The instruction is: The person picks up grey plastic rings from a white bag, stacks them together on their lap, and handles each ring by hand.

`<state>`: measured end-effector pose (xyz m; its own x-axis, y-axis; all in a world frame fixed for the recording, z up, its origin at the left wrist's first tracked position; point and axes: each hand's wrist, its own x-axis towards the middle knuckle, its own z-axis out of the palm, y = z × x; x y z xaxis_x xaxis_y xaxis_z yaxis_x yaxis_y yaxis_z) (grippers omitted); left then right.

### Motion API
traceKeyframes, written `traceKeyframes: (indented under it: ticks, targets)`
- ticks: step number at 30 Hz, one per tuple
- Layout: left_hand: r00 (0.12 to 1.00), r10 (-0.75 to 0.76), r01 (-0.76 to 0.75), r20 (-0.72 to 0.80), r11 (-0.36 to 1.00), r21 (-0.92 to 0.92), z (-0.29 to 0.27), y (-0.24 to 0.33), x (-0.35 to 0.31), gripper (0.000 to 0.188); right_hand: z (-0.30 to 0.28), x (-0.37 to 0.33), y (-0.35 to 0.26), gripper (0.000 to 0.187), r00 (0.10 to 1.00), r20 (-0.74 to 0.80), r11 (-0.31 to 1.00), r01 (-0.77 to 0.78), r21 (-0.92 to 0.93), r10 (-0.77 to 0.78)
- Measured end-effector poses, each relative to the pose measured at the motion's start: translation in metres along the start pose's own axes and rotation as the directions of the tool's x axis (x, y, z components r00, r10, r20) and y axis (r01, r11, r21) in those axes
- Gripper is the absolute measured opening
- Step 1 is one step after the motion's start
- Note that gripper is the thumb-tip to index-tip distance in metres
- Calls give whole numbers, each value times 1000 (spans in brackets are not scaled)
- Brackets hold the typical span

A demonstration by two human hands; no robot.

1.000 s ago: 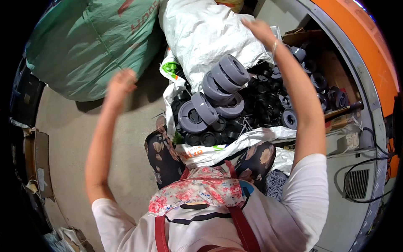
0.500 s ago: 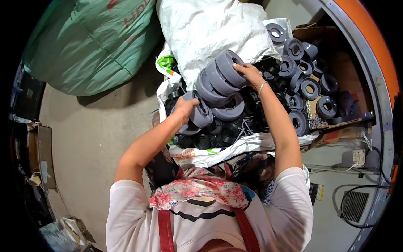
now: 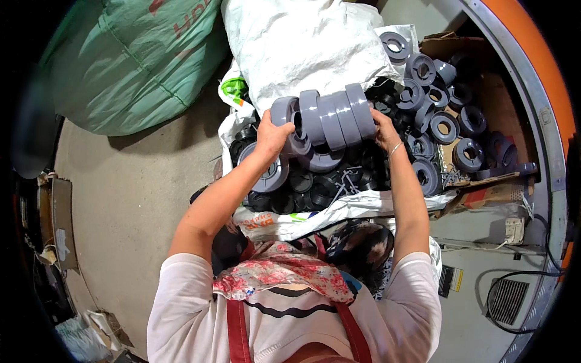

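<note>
Between my hands lies a row of several grey plastic rings (image 3: pixel 339 121), turned on its side over the open white sack. My left hand (image 3: pixel 273 134) grips a single grey ring (image 3: pixel 284 111) at the row's left end, thumb over its rim. At the right end my right hand (image 3: pixel 384 129) holds the outermost ring, its fingers mostly hidden behind. Below the row, two loose grey rings rest on the pile: one flanged ring (image 3: pixel 270 175) near my left wrist and another ring (image 3: pixel 322 160) under the middle. Black round parts (image 3: pixel 301 180) fill the sack around them.
To the right, a cardboard box (image 3: pixel 484 75) holds many more grey rings (image 3: pixel 445 127). A full white sack (image 3: pixel 305 45) lies behind the pile, and a large green sack (image 3: pixel 133 66) stands at the far left. A black cable (image 3: pixel 493 296) loops at lower right.
The slanted stack has been turned to lie nearly level. My left hand has moved up with its ring against the row's left end; my right hand has shifted down and right.
</note>
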<state>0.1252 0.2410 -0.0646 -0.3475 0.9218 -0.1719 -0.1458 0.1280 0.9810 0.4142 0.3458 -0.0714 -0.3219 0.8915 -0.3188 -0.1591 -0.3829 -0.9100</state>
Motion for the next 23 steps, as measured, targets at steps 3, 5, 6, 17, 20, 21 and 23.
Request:
traceKeyframes:
  ticks: [3, 5, 6, 17, 20, 21, 23]
  targets:
    - [996, 40, -41, 75, 999, 19, 6, -2, -1, 50, -15, -4, 8, 38, 997, -29, 997, 69, -23, -69]
    - [983, 177, -182, 57, 977, 108, 17, -6, -2, 52, -12, -8, 11, 38, 988, -50, 989, 148, -22, -149]
    - [982, 181, -186, 55, 975, 119, 20, -10, 4, 53, -6, -8, 16, 38, 982, -72, 984, 177, 7, -176]
    - [656, 666, -691, 354, 719, -72, -26, 151, -71, 81, 126, -165, -44, 36, 261, -51, 209, 624, -753, -964]
    - [69, 946, -970, 317, 137, -199, -57, 251, -85, 88, 182, -170, -108, 36, 69, -19, 68, 807, -586, -997]
    - [-60, 945, -994, 322, -29, -102, -95, 269, -83, 90, 225, -128, -112, 36, 111, -16, 106, 883, -458, -994]
    - [-316, 928, -945, 196, -288, -156, -96, 311, -66, 90, 273, -127, -198, 37, -80, 66, -102, 871, -481, -995]
